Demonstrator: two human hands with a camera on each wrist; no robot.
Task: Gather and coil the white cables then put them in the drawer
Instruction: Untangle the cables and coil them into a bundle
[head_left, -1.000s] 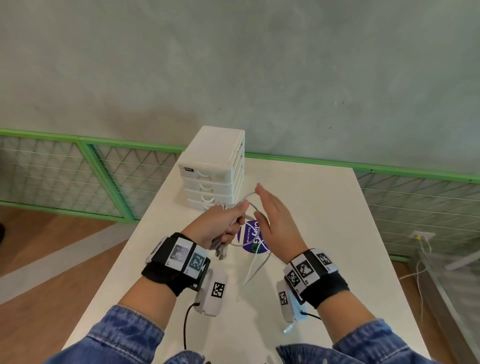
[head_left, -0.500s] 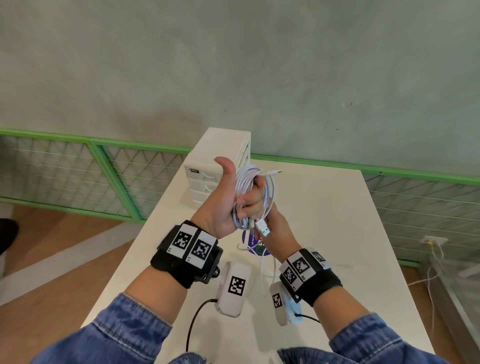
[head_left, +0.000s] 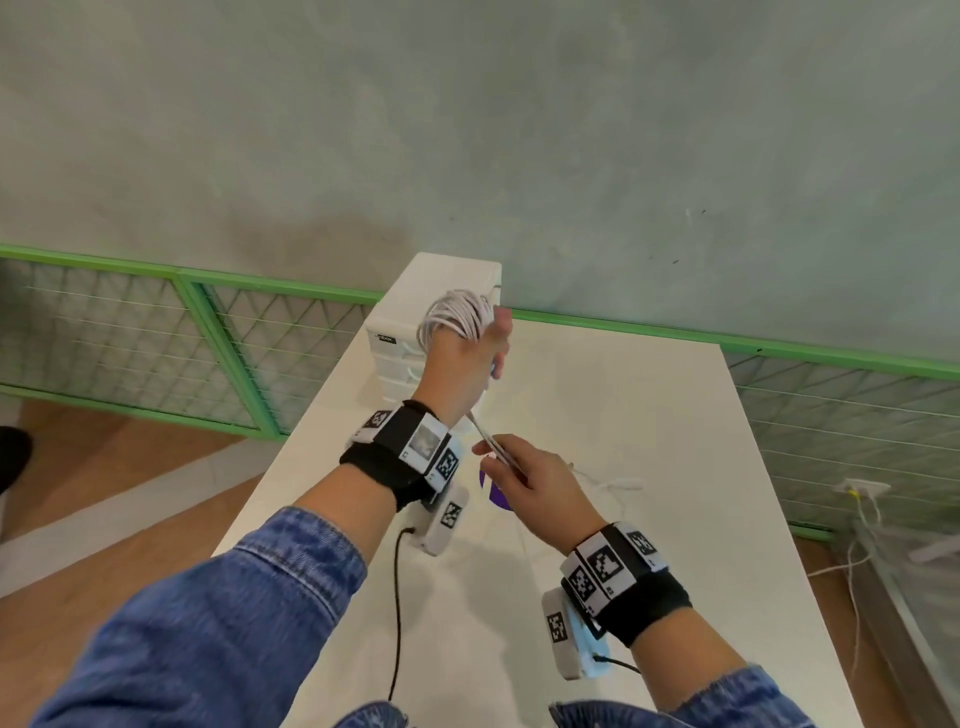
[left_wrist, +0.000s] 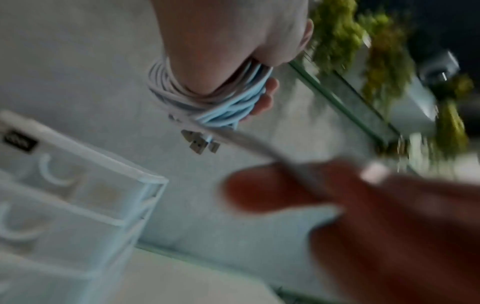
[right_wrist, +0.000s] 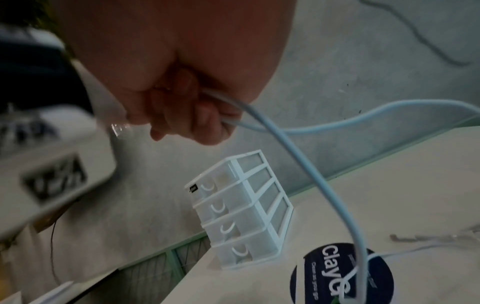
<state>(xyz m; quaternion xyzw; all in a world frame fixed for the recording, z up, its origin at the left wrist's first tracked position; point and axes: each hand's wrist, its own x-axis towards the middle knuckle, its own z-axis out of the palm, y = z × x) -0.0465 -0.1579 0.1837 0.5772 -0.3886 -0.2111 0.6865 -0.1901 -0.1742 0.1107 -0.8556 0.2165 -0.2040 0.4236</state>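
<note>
ok so my left hand (head_left: 460, 364) is raised in front of the little white drawer unit (right_wrist: 239, 209), grip clamped on the coiled bundle of white cables (head_left: 456, 317), loops wound round the fingers. in the left wrist view the coil wraps the hand and a couple of usb plugs (left_wrist: 200, 142) stick out below it. my right hand (head_left: 530, 480) sits lower and closer to me, grip pinching a loose stretch of cable that runs up to the left one. from the right wrist cam the free length (right_wrist: 324, 185) curves down over a dark round sticker (right_wrist: 319, 275) on the table (head_left: 649, 415). all four drawers look closed. there's another bit of white cable (head_left: 615, 484) lying on the table just right of my right hand.
</note>
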